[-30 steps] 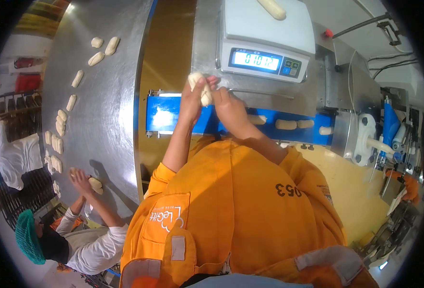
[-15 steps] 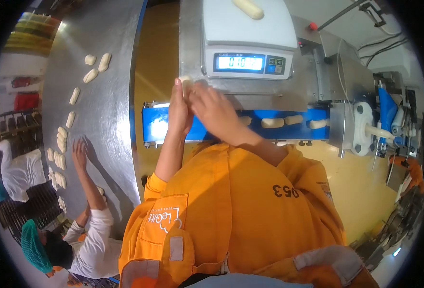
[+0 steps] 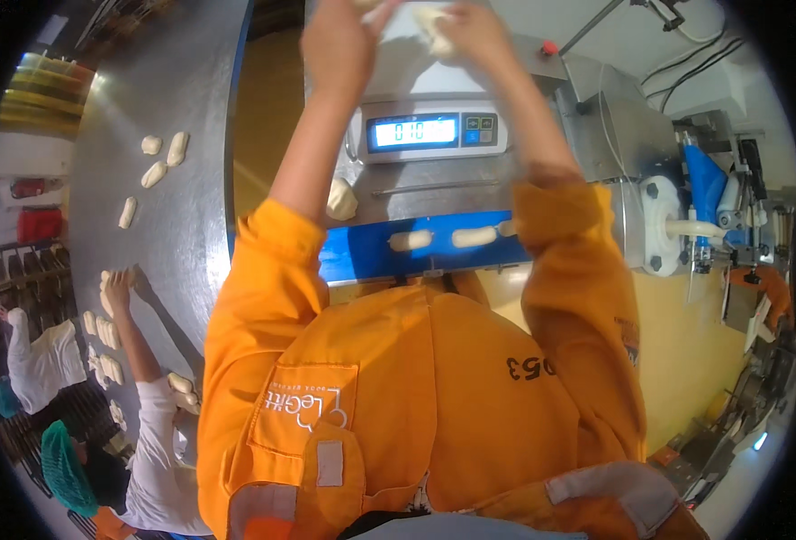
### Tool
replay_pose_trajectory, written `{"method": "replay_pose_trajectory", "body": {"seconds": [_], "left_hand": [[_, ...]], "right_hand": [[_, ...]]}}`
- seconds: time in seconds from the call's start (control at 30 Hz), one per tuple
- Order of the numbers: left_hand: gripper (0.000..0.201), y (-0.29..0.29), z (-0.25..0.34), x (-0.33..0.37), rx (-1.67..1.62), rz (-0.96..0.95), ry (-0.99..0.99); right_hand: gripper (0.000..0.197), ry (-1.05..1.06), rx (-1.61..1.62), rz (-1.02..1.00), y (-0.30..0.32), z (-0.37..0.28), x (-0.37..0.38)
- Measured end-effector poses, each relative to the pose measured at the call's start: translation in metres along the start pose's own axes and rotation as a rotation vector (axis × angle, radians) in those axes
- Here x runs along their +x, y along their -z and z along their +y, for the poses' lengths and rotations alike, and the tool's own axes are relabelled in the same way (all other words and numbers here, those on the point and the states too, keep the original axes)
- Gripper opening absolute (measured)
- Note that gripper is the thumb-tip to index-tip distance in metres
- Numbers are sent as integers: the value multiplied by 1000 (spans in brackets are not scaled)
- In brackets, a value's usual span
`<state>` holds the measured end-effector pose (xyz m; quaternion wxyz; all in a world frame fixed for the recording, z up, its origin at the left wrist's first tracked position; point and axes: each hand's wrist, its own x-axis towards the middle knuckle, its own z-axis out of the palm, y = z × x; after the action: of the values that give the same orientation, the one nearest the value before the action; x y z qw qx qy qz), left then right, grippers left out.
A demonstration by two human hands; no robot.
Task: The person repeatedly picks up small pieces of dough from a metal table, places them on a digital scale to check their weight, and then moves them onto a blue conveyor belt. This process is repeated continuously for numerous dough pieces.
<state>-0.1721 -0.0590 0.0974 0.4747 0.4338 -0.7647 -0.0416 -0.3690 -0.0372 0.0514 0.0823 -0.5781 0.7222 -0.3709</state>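
Note:
Over the white scale platform (image 3: 407,83) my right hand (image 3: 481,34) grips a pale dough piece (image 3: 434,32). My left hand (image 3: 337,43) is raised at the scale's left side and blurred. Its fingers close round another bit of pale dough (image 3: 365,5), mostly cut off by the top edge. The scale's lit display (image 3: 413,132) faces me. A rounded dough lump (image 3: 341,200) lies on the steel counter beside my left forearm. Below, on the blue conveyor belt (image 3: 362,256), several dough rolls (image 3: 474,237) lie in a row, partly hidden by my right sleeve.
At left stands a long steel table (image 3: 182,81) with several dough rolls (image 3: 177,148). A co-worker's hand (image 3: 117,286) touches rolls there. White machine parts (image 3: 664,225) stand at the conveyor's right end. A red knob (image 3: 549,49) sits behind the scale.
Both hands have moved from above the conveyor's left end up to the scale and apart. A dough roll on the platform is now in my right hand. The co-worker's hand has shifted onto rolls.

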Motion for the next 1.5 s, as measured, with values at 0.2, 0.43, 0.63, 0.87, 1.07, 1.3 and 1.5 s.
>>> {"method": "replay_pose_trajectory", "body": {"seconds": [0.2,0.43,0.63,0.87,1.07,1.3,1.5], "left_hand": [[69,-59,-41,-42,344,-370,-351],[47,48,-1,25,-279,-158,-20],[40,53,-40,30,-615,-234,84],[35,18,-17,15,-139,-700,-80],[37,5,-37,13,-60,-859,-62],[47,191,-206,-119,-80,-292,331],[85,402,-325,-301,1092,-349,598]], "right_hand": [[34,-598,1238,125,141,-7,-161],[52,-897,834,61,155,36,-341],[19,-1107,1588,173,110,6,-336],[34,-915,1640,-12,108,16,-332],[24,-968,1645,-123,82,-18,-289],[39,-234,690,-790,-4,-60,-265],[37,-765,1270,-1092,-133,-137,-273]]}}
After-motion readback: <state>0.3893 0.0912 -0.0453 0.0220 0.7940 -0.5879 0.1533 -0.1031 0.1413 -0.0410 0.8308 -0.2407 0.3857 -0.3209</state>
